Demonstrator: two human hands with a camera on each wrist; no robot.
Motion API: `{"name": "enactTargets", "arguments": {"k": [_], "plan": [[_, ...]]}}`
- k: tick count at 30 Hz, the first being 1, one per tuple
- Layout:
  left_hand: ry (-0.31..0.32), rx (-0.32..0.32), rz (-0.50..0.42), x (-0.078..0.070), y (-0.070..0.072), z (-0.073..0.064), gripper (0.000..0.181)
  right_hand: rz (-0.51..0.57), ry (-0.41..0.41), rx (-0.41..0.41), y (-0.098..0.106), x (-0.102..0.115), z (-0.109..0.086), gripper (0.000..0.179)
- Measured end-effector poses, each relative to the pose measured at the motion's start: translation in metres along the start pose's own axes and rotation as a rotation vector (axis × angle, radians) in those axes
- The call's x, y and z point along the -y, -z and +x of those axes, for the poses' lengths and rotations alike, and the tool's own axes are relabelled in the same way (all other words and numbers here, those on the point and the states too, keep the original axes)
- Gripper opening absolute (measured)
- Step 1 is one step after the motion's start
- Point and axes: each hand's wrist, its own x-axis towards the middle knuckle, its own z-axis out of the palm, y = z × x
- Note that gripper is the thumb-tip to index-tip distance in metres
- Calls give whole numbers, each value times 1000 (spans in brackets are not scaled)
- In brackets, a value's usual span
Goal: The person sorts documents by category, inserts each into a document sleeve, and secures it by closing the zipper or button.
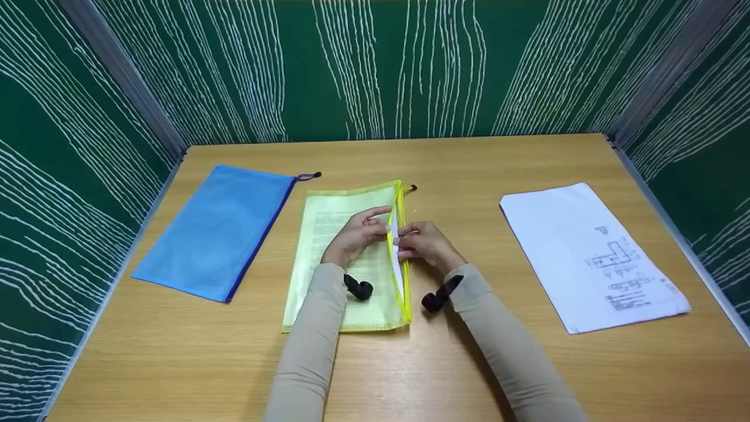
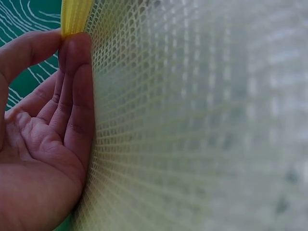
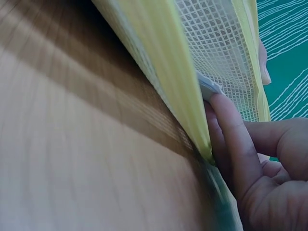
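A yellow mesh zipper pouch (image 1: pixel 351 264) lies in the middle with its long right side gaping. Printed text shows through the mesh, and a stack of white paper (image 1: pixel 395 225) is visible inside the opening. My left hand (image 1: pixel 358 234) pinches the upper yellow edge between thumb and fingers; the left wrist view shows this yellow edge (image 2: pixel 76 17) up close. From the right, my right hand (image 1: pixel 430 243) reaches into the opening. In the right wrist view, its fairly straight fingers (image 3: pixel 233 127) touch the edge of the paper (image 3: pixel 208 85), beside the lower yellow edge (image 3: pixel 180 72).
A blue zipper pouch (image 1: pixel 220 231) with a dark pull cord lies at the left on the wooden table (image 1: pixel 457 363). White sheets with printed drawings (image 1: pixel 562 252) lie at the right. Green walls (image 1: pixel 387 70) with white lines enclose the table at the back and sides.
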Motion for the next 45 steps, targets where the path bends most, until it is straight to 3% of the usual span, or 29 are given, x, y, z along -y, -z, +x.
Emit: {"name": "enactTargets", "arguments": {"k": [10, 28, 45], "plan": [[-1, 3, -25, 2, 2, -1, 53, -17, 23, 10, -3, -1, 1, 31], [11, 28, -53, 4, 4, 1, 53, -70, 6, 45, 13, 3, -1, 39], [78, 35, 171, -3, -4, 2, 53, -140, 85, 5, 39, 12, 6, 36]]}}
